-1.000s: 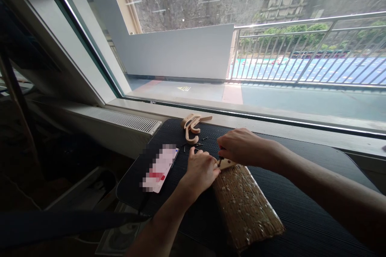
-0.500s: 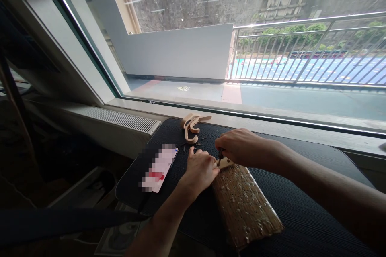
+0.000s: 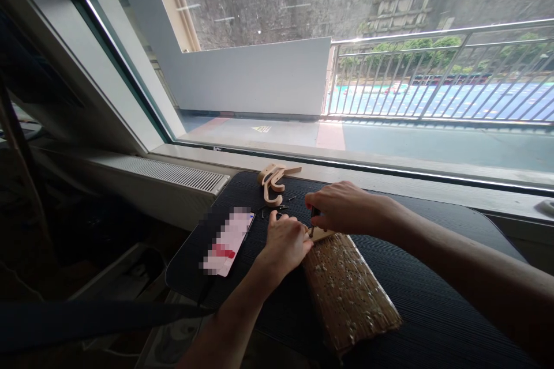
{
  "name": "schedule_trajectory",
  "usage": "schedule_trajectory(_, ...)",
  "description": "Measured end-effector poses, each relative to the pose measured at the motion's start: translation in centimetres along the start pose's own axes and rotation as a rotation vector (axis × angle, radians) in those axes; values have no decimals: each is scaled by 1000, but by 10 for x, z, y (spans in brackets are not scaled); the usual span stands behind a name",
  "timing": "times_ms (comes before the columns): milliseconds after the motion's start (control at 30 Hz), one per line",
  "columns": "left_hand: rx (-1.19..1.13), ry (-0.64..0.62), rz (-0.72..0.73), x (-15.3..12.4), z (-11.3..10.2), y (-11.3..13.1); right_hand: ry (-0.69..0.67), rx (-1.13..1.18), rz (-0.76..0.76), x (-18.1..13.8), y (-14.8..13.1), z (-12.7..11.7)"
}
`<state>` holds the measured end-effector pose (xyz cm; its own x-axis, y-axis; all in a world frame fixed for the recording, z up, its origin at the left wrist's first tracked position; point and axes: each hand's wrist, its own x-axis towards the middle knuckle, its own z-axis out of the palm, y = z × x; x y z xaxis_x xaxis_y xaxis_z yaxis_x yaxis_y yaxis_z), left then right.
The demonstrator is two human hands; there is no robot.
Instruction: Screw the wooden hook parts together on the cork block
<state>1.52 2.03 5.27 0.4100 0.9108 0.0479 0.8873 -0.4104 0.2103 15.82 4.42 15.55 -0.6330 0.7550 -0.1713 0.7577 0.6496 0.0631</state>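
Observation:
My right hand [image 3: 341, 204] is closed round the dark handle of a screwdriver [image 3: 315, 216]. The tool points down at a pale wooden piece [image 3: 322, 234] lying across the far end of a brown corrugated cardboard block [image 3: 350, 288]. My left hand [image 3: 284, 242] grips the left end of that wooden piece, fingers bent, beside the screwdriver tip. Clear shiny wrapping and many small holes show on the block. Whether the tip sits on a screw is too small to tell. Beyond my left hand lie several loose screws [image 3: 283, 207] and some curved wooden hooks [image 3: 272, 187].
A phone [image 3: 229, 245] with a blurred screen lies left of my left hand on the black table [image 3: 437, 300]. Behind the table runs a window sill [image 3: 389, 183] under a large window. A white vented ledge [image 3: 173, 172] borders the left side.
The view has shifted slightly. My right hand has turned a little on the screwdriver, over the same spot. My left hand keeps its hold on the wooden piece.

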Motion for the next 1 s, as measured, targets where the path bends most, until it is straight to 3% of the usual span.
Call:
schedule_trajectory(267,-4,-12,-3,1,0,-1,-46,0,-52,0,-6,-4)
schedule_trajectory(533,3,-2,2,0,-1,0,41,-28,27,7,6,13)
schedule_trajectory(667,16,-20,-7,0,-2,1,10,-37,57,4,6,9)
schedule_trajectory(1000,1,8,0,1,1,-3,-18,28,-37,-2,-1,-1)
